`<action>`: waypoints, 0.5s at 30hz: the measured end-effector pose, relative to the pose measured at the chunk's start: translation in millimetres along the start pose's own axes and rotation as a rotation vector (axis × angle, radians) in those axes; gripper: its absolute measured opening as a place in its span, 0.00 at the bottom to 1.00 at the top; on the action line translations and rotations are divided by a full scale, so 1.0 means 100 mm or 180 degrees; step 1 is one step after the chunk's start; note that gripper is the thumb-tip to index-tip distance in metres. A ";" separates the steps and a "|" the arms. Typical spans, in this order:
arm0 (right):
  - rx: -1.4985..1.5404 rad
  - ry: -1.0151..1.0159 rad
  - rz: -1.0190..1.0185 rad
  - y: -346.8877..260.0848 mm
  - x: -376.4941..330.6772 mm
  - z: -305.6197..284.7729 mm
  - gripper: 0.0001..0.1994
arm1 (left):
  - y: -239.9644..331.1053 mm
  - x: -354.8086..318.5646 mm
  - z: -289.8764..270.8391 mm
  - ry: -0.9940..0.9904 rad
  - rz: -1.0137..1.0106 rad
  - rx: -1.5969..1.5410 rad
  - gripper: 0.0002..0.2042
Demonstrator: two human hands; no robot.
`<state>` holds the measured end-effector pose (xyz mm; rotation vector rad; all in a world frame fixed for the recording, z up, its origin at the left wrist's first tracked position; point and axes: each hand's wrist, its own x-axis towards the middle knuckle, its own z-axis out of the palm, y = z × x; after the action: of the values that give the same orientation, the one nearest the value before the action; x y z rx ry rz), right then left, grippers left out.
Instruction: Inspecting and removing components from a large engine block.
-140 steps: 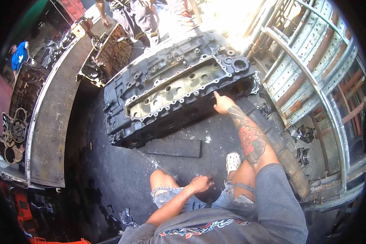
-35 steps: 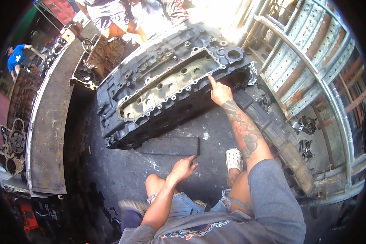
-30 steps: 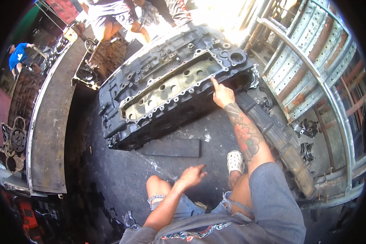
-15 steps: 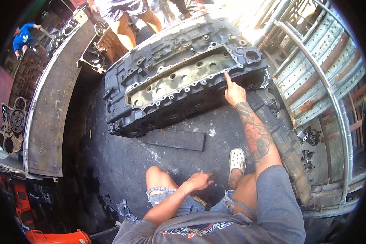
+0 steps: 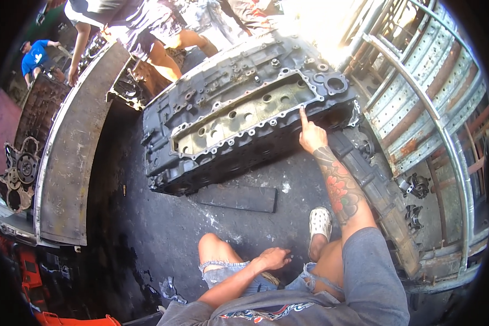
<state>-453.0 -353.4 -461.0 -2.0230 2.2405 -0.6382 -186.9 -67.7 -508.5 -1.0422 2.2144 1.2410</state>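
Head view: I am resting my right hand (image 5: 311, 137) on the near rim of the engine block (image 5: 244, 114) lying on the dark floor (image 5: 163, 228), forefinger extended, gripping nothing. My left hand (image 5: 273, 258) is lying loosely open on my knee. Judging it very heavy, rigid, oily; its outer edges look best for gripping.

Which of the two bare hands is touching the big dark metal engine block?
The right hand, forefinger on the engine block rim; the left hand rests on the knee.
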 end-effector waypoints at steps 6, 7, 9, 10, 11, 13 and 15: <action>-0.0131 -0.0107 -0.0037 0.03 -0.01 -0.01 0.43 | 0.04 -0.01 -0.14 0.0028 -0.0003 -0.0022 0.21; -0.0153 -0.0145 -0.0030 0.03 -0.01 -0.01 0.43 | 0.05 0.00 -0.20 -0.0047 -0.0034 0.0031 0.22; -0.0166 -0.0182 -0.0039 0.01 0.00 0.00 0.44 | 0.03 0.01 -0.22 -0.0130 -0.0070 0.0096 0.22; -0.0187 -0.0220 -0.0052 0.00 0.00 0.00 0.44 | -0.01 0.02 -0.21 -0.0052 -0.0045 0.0104 0.22; -0.0177 -0.0215 -0.0041 -0.01 0.00 0.01 0.44 | -0.04 0.02 -0.20 0.0024 -0.0019 0.0112 0.22; -0.0222 -0.0304 -0.0002 -0.03 0.01 0.00 0.44 | -0.04 0.03 -0.21 0.0040 -0.0022 0.0132 0.22; -0.0224 -0.0337 0.0030 -0.04 0.01 -0.02 0.44 | -0.04 0.03 -0.22 0.0060 -0.0029 0.0155 0.22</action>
<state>-449.5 -354.0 -457.9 -2.0250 2.2407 -0.4460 -185.4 -88.9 -500.2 -1.0480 2.2399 1.1720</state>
